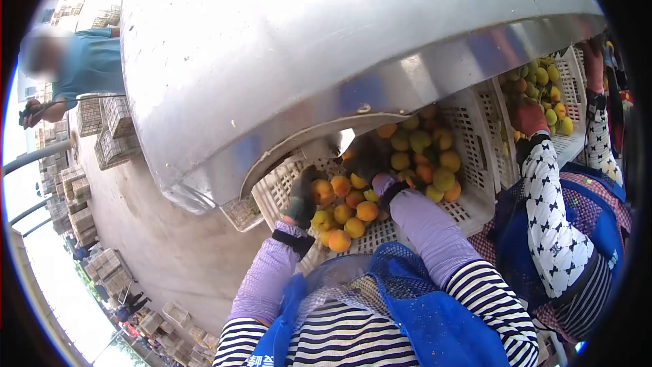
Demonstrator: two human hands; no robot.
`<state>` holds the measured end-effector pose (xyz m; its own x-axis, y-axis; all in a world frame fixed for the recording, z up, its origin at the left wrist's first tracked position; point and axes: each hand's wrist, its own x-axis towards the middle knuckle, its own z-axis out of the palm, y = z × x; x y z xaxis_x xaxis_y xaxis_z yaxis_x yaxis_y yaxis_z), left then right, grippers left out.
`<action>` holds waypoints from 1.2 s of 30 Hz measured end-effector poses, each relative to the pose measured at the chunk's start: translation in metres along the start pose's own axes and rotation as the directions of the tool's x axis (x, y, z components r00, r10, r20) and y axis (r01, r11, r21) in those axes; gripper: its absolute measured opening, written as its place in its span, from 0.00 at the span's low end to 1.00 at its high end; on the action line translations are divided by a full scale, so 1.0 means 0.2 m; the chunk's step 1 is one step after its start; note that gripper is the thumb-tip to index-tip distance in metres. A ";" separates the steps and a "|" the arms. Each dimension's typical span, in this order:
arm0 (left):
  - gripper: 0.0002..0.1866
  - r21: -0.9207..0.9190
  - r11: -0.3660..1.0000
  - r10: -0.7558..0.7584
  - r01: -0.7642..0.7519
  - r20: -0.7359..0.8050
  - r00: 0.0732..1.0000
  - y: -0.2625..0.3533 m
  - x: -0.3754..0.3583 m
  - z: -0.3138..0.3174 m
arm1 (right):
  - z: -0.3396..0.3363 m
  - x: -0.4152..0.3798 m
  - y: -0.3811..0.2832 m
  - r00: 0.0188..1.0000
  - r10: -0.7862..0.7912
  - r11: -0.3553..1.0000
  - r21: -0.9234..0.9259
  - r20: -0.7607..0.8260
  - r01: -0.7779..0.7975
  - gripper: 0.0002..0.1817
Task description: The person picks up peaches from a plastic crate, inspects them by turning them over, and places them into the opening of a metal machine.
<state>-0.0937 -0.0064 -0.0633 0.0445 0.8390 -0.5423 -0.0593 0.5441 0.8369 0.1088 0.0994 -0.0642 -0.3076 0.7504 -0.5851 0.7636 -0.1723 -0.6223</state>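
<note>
My left hand (302, 196), in a dark glove, is at the left inside of a white plastic crate (481, 187). Its fingers curve round an orange-yellow peach (323, 191) at the edge of a small heap. My right hand (369, 160), also dark-gloved, reaches among the fruit near the crate's middle; shadow hides its fingers. Greener and yellow peaches (443, 178) lie to the right of it. Between my wrists, more ripe peaches (367, 211) rest on the slotted crate side.
A large metal housing (326, 47) overhangs the crate's far side. At the right, a co-worker's gloved hand (530, 119) is in another crate (569, 95) of fruit. A person in a teal shirt (92, 61) stands at the upper left, near stacked crates (114, 137).
</note>
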 end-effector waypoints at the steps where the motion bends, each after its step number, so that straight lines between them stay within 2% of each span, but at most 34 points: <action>1: 0.24 -0.038 0.990 -0.140 0.138 -0.045 0.989 0.28 -0.09 0.08 | -0.03 -0.08 -0.05 0.974 -0.217 0.976 -0.018 -0.068 0.216 0.40; 2: 0.26 -0.088 0.959 -0.276 0.269 -0.090 0.957 0.58 -0.18 0.17 | -0.08 -0.20 -0.11 0.896 -0.425 0.905 -0.050 -0.127 0.422 0.41; 3: 0.26 -0.196 0.961 -0.198 0.193 -0.006 0.980 0.57 -0.20 0.19 | -0.13 -0.30 -0.16 0.769 -0.614 0.789 -0.093 -0.178 0.608 0.43; 5: 0.29 -0.408 0.910 -0.018 0.073 0.138 0.990 0.57 -0.28 0.20 | -0.26 -0.53 -0.29 0.721 -0.649 0.720 0.111 -0.243 0.685 0.46; 6: 0.35 -0.461 0.879 -0.012 0.119 0.229 0.973 0.61 -0.33 0.18 | -0.31 -0.63 -0.34 0.696 -0.660 0.667 0.206 -0.282 0.716 0.47; 9: 0.38 -0.514 0.858 0.176 0.012 0.315 0.933 0.66 -0.44 0.15 | -0.42 -0.83 -0.41 0.797 -0.507 0.814 0.123 -0.329 0.568 0.50; 10: 0.41 -0.486 0.874 0.174 0.010 0.332 0.927 0.69 -0.47 0.17 | -0.45 -0.89 -0.45 0.826 -0.466 0.846 0.113 -0.317 0.521 0.49; 13: 0.41 -0.456 0.884 0.269 -0.103 0.316 0.910 0.76 -0.53 0.20 | -0.43 -0.99 -0.58 0.806 -0.426 0.877 0.030 -0.410 0.479 0.44; 14: 0.38 -0.466 0.872 0.306 -0.148 0.284 0.909 0.78 -0.54 0.22 | -0.42 -0.97 -0.60 0.713 -0.461 0.843 -0.010 -0.528 0.538 0.39; 17: 0.33 -0.164 0.892 0.442 -0.422 0.114 0.890 0.89 -0.58 0.27 | -0.48 -0.96 -0.68 0.621 -0.532 0.801 -0.106 -0.575 0.589 0.40; 19: 0.28 -0.085 0.860 0.505 -0.504 -0.007 0.863 0.91 -0.57 0.27 | -0.52 -0.92 -0.76 0.642 -0.461 0.875 -0.191 -0.612 0.446 0.41; 20: 0.27 -0.265 0.872 0.408 -0.411 -0.066 0.910 0.92 -0.58 0.28 | -0.54 -0.89 -0.79 0.650 -0.420 0.903 -0.224 -0.633 0.366 0.41; 21: 0.26 -0.441 0.842 0.295 -0.310 -0.102 0.950 0.95 -0.59 0.28 | -0.54 -0.82 -0.78 0.593 -0.470 0.882 -0.327 -0.654 0.338 0.41; 22: 0.25 -0.364 0.860 0.340 -0.358 -0.115 0.933 0.96 -0.58 0.28 | -0.52 -0.69 -0.74 0.531 -0.522 0.853 -0.427 -0.667 0.302 0.41; 23: 0.25 -0.200 0.882 0.409 -0.426 -0.121 0.904 0.92 -0.57 0.26 | -0.51 -0.59 -0.72 0.469 -0.574 0.816 -0.519 -0.671 0.255 0.41; 24: 0.26 -0.032 0.875 0.477 -0.484 -0.116 0.871 0.84 -0.55 0.23 | -0.51 -0.55 -0.73 0.628 -0.458 0.886 -0.380 -0.630 0.265 0.39; 27: 0.27 0.066 0.900 0.436 -0.431 -0.118 0.892 0.77 -0.56 0.20 | -0.53 -0.50 -0.80 0.443 -0.554 0.832 -0.459 -0.705 0.311 0.25; 29: 0.26 0.084 0.883 0.470 -0.463 -0.113 0.876 0.74 -0.55 0.18 | -0.53 -0.39 -0.80 0.573 -0.497 0.868 -0.368 -0.652 0.334 0.32; 32: 0.27 0.172 0.779 0.621 -0.603 -0.080 0.779 0.82 -0.56 0.20 | -0.56 -0.28 -0.85 0.639 -0.426 0.904 -0.276 -0.640 0.327 0.37; 33: 0.33 0.266 0.726 0.668 -0.634 -0.051 0.743 0.88 -0.59 0.21 | -0.61 -0.35 -0.89 0.664 -0.439 0.897 -0.248 -0.605 0.367 0.39; 35: 0.34 0.132 0.796 0.603 -0.590 -0.093 0.792 0.77 -0.56 0.19 | -0.71 -0.50 -0.95 0.710 -0.461 0.881 -0.181 -0.531 0.437 0.42; 36: 0.35 0.004 0.825 0.562 -0.565 -0.113 0.820 0.78 -0.57 0.20 | -0.70 -0.61 -0.94 0.611 -0.548 0.819 -0.218 -0.570 0.531 0.41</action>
<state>-0.0682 -0.0168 0.1312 -0.1093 0.9939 0.0173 -0.0698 -0.0251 0.9972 0.0822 0.1305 0.1966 -0.2830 0.9173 0.2801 0.5855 0.3965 -0.7071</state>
